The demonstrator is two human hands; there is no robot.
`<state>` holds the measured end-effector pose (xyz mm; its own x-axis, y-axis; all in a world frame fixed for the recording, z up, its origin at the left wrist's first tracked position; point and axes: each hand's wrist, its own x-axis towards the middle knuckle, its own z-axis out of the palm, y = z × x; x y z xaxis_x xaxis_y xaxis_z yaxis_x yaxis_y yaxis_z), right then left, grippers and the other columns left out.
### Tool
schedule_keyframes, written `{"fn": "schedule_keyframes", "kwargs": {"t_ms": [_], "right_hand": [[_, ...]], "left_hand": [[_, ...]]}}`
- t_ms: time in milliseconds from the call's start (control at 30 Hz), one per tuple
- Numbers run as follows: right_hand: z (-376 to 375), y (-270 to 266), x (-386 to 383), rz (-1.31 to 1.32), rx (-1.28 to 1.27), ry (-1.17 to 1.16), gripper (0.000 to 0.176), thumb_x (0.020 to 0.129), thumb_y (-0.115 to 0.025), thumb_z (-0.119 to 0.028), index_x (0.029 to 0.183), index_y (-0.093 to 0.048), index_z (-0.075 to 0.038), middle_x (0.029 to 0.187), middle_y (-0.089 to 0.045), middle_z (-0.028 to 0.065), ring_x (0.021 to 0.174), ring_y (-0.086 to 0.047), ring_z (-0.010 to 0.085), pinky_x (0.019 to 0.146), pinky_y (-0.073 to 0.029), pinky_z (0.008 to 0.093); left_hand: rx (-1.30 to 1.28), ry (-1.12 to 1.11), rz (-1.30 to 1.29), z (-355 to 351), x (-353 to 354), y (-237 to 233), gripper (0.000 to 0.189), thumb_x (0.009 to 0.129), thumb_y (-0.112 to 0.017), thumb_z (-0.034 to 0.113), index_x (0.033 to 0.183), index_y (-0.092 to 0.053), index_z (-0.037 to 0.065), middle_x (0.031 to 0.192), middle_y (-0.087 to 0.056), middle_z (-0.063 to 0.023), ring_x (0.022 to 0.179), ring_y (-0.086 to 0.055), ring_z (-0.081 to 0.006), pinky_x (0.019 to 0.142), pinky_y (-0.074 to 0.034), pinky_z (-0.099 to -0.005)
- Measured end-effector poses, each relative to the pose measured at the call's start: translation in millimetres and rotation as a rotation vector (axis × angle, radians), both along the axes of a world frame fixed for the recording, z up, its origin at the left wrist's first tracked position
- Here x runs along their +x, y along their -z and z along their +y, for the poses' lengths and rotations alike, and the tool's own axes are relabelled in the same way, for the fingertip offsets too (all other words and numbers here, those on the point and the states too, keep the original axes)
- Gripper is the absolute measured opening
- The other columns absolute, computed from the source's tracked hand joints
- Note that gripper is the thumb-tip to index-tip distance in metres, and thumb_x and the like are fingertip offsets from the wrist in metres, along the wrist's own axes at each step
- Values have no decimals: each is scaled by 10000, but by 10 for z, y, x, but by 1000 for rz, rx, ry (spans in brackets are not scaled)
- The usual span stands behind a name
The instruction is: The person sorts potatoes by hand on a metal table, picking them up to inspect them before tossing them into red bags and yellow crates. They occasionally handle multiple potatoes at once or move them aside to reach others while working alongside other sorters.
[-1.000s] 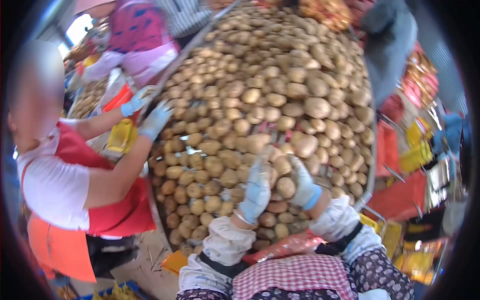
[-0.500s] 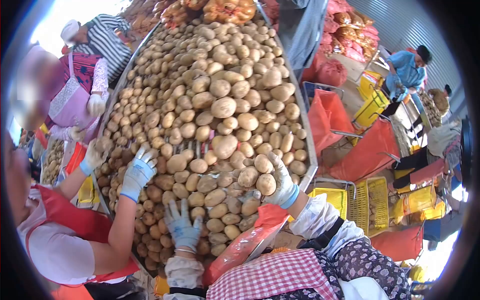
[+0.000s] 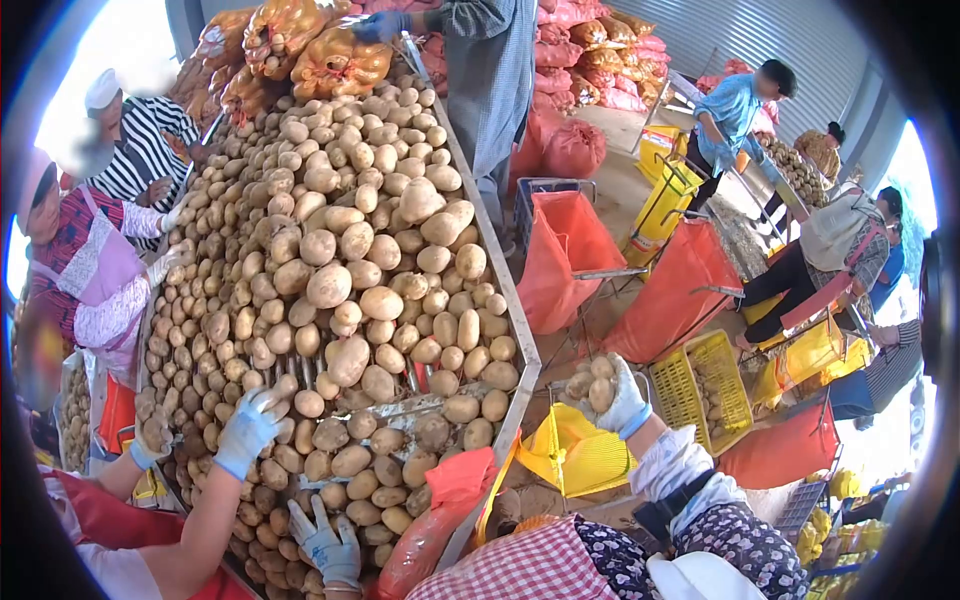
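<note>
Potatoes (image 3: 345,310) cover a metal-rimmed sorting table. My left hand (image 3: 328,548), in a white and blue glove, rests on potatoes near the table's front, its fingers spread and nothing gripped. Beyond the table's right edge, my gloved right hand (image 3: 626,400) grips a few potatoes (image 3: 594,385) together. Just below it hangs an open yellow bag (image 3: 570,455). Close to my left hand, a red plastic cover (image 3: 440,510) lies along the table corner.
At the left, a co-worker's gloved hand (image 3: 250,430) touches potatoes. Red bags (image 3: 567,250) on frames and a yellow crate (image 3: 700,395) stand to the right. Filled net sacks (image 3: 340,62) sit at the far end, where a person in grey (image 3: 487,90) stands.
My right hand has moved right, from above the potatoes to over the yellow bag, with potatoes still in it. The view has swung right. My left hand stays on the pile, fingers spread.
</note>
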<state>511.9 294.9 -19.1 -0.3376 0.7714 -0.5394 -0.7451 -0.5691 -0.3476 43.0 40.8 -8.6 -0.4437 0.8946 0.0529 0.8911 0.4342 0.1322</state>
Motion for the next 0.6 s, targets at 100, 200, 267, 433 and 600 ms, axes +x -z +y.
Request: {"fn": "schedule_keyframes", "kwargs": {"t_ms": [100, 200, 267, 433, 600], "right_hand": [[730, -131, 50, 46, 214, 81, 430, 918, -446, -549, 711, -509, -177, 706, -556, 85, 696, -553, 276, 525, -510, 393], [1721, -638, 113, -164, 95, 268, 525, 939, -393, -546, 562, -364, -182, 598, -423, 45, 560, -460, 215, 495, -476, 356], [2280, -579, 343, -408, -99, 416, 643, 859, -458, -688, 1169, -562, -134, 1088, -577, 157, 961, -579, 341, 773, -540, 454], [2295, -354, 164, -724, 94, 243, 782, 891, -456, -646, 1424, -298, -96, 1277, -491, 201, 981, -575, 402, 783, -528, 528], [1364, -625, -1024, -1072, 659, 84, 384, 946, -557, -363, 1198, -617, -80, 1023, -651, 37, 863, -596, 173, 798, -482, 297]], "left_hand": [[-9, -57, -39, -23, 16, -40, 663, 860, -533, 335, 1445, -360, 76, 1526, -197, -253, 1385, -218, -449, 1137, -159, -553], [-35, -111, -37, -173, 91, -105, 651, 907, -453, 378, 1461, -323, 61, 1527, -225, -227, 1389, -216, -445, 1134, -160, -553], [6, -120, -53, -315, 126, -140, 639, 931, -422, 388, 1470, -310, 64, 1526, -233, -228, 1387, -220, -447, 1131, -163, -555], [-77, -230, 27, -599, 258, -146, 640, 946, -457, 351, 1477, -283, 39, 1538, -208, -238, 1410, -200, -421, 1145, -148, -526], [-74, -269, -3, -515, 27, 117, 693, 893, -523, 345, 1471, -295, 38, 1530, -220, -243, 1410, -172, -454, 1141, -142, -550]]}}
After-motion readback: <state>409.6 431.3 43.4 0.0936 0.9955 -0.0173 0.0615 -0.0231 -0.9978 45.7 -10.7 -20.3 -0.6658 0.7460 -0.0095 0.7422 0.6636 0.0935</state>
